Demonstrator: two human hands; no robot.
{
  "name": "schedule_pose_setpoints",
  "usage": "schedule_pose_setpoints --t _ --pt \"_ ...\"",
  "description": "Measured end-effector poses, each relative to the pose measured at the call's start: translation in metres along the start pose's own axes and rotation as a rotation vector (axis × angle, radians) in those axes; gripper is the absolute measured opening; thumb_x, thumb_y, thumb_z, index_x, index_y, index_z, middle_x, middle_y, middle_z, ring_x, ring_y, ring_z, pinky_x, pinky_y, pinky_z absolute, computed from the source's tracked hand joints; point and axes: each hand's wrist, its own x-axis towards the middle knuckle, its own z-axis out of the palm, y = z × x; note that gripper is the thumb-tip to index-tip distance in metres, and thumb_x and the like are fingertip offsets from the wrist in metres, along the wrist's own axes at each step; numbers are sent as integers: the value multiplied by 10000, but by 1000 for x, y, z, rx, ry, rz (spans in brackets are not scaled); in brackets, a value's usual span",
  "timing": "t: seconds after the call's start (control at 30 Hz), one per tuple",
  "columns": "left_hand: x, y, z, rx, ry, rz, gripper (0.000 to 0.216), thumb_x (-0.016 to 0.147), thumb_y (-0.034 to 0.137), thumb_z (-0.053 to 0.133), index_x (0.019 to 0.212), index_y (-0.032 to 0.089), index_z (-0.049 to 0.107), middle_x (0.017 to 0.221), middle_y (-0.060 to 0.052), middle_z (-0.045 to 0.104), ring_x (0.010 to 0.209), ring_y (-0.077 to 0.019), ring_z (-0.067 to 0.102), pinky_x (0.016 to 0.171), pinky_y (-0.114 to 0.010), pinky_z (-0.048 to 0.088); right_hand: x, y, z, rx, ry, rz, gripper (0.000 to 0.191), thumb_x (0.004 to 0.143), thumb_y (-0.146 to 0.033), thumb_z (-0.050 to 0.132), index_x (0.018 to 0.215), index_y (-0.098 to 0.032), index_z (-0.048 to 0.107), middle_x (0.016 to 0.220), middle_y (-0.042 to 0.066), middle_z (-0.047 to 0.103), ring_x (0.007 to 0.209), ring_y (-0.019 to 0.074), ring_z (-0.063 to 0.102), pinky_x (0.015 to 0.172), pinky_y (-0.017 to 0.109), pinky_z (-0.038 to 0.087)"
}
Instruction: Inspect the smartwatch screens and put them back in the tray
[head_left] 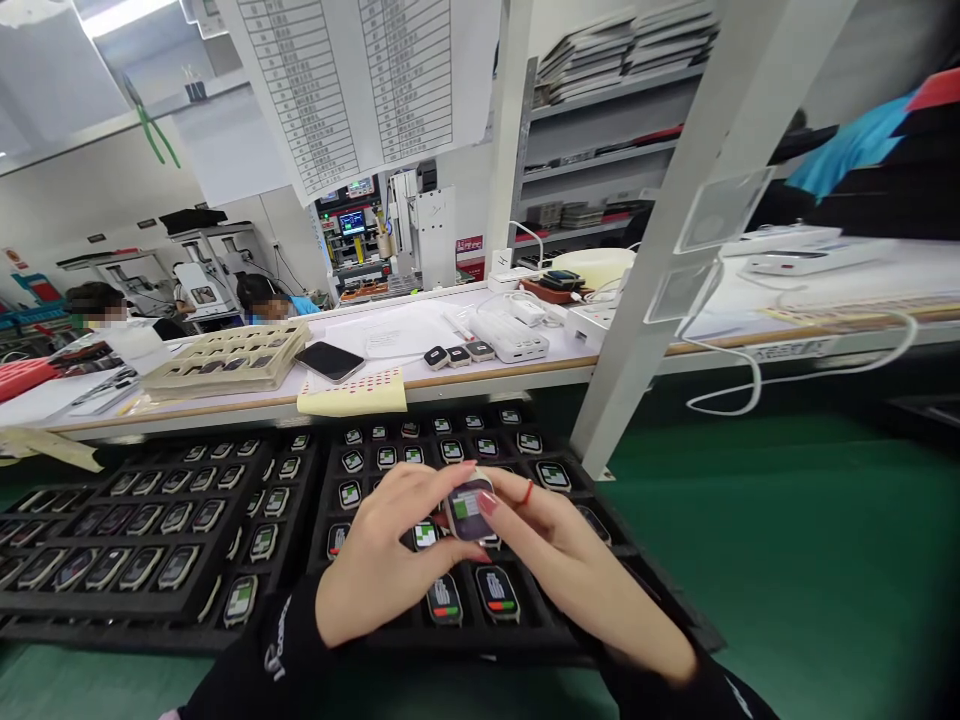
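Note:
Both my hands hold one smartwatch body (467,507) with a lit screen above a black tray (600,590) of several lit watch bodies. My left hand (382,555) grips the watch from the left with fingers curled around it. My right hand (559,555) pinches it from the right, thumb on the screen edge, a red ring on one finger. Directly below my hands lie two watches (472,595) showing red and green bars.
A second black tray (45,605) of dark-screened watches lies to the left. Behind is a white shelf (525,372) with a beige tray (225,358), a phone (328,360), a yellow sheet (352,395), chargers and cables. A white post (660,270) rises at right. Two people sit far left.

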Motion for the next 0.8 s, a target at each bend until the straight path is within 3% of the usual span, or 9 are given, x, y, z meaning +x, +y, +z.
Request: schedule_pose_setpoints --t 0.13,0.23,0.53,0.63,0.7,0.8 --pt "-2 -1 -2 -32 -19 -63 602 801 211 772 1344 362 561 1107 -16 684 955 -161 600 863 -297 565 -5 8 -5 43 -112 -7 382 988 -409 647 1334 -254 607 1162 78 684 1051 256 653 941 389 559" --pt "-3 -1 -3 -23 -37 -85 613 797 214 777 1350 358 556 1105 -20 683 925 -161 601 852 -304 567 -7 12 -8 50 -122 -38 400 980 -411 652 1339 -242 606 1205 105 668 1104 284 637 1018 474 501" --pt "-3 -3 1 14 -24 -47 613 821 192 751 1369 360 532 1195 -28 680 1026 -168 621 905 -303 544 -1 12 6 89 37 9 390 950 -521 669 1178 -206 692 1018 84 728 907 250 693 858 374 581" --pt "-4 -4 -1 30 -31 -69 610 819 186 751 1369 341 538 1172 -27 690 1038 -175 624 940 -316 524 -1 20 3 72 -3 10 366 975 -480 637 1222 -212 673 1054 81 719 948 251 682 856 366 580" --pt "-7 -8 -5 48 -32 -155 599 816 198 750 1361 341 547 1191 -22 686 1040 -181 624 957 -329 517 0 21 -1 -4 21 -3 345 988 -431 623 1269 -234 647 1099 73 706 996 249 667 899 374 561" --pt "-16 -26 -14 110 -70 -413 583 825 225 718 1369 337 542 1233 -19 670 997 -187 634 968 -360 515 -5 9 -3 -95 169 -74 262 994 -396 624 1225 -277 658 1123 52 688 982 224 662 899 339 556"
